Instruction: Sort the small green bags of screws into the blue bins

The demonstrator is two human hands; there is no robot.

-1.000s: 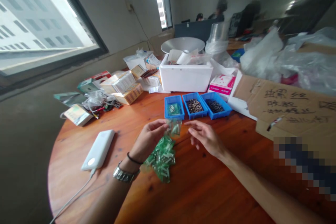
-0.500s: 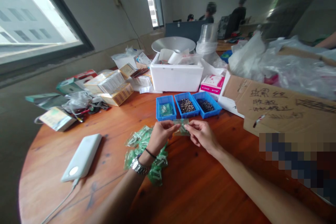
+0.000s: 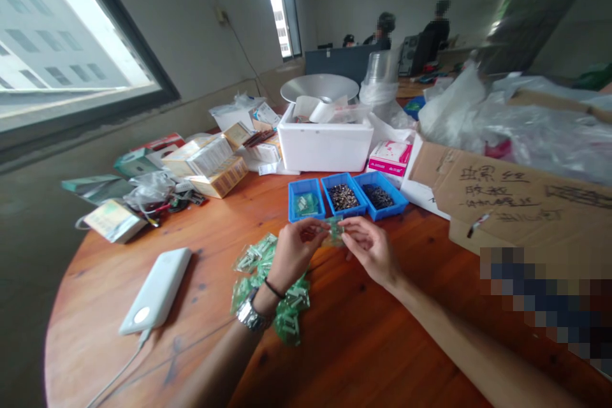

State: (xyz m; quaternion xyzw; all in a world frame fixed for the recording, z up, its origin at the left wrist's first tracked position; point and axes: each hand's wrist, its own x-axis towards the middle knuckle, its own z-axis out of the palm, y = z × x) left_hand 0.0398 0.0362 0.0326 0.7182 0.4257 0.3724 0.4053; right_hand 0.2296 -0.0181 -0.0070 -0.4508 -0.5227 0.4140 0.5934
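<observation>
Between my two hands is a small green-tinted plastic bag (image 3: 335, 231), held above the table in front of the blue trays. My left hand (image 3: 300, 243) pinches its left side, and my right hand (image 3: 370, 247) grips its right side with thumb and fingers. What the bag contains is too small to make out. Beside and under my left wrist lies a pile of similar green bags (image 3: 255, 255) with pale, rod-like pieces inside. Just beyond my hands stand a blue tray with a green bag (image 3: 306, 205), a tray of brownish metal screws (image 3: 343, 196) and a tray of dark screws (image 3: 377, 195).
A white foam box (image 3: 325, 146) stands behind the trays, near a pink box (image 3: 389, 158). Cardboard with handwriting (image 3: 516, 194) is at right. A white power bank (image 3: 155, 290) with a cable and several small cartons (image 3: 217, 175) are at left. People are in the background.
The bag has been drawn narrower between my hands, and my right fingers have shifted on it. The whole view has moved slightly, so the surroundings appear lower and further right.
</observation>
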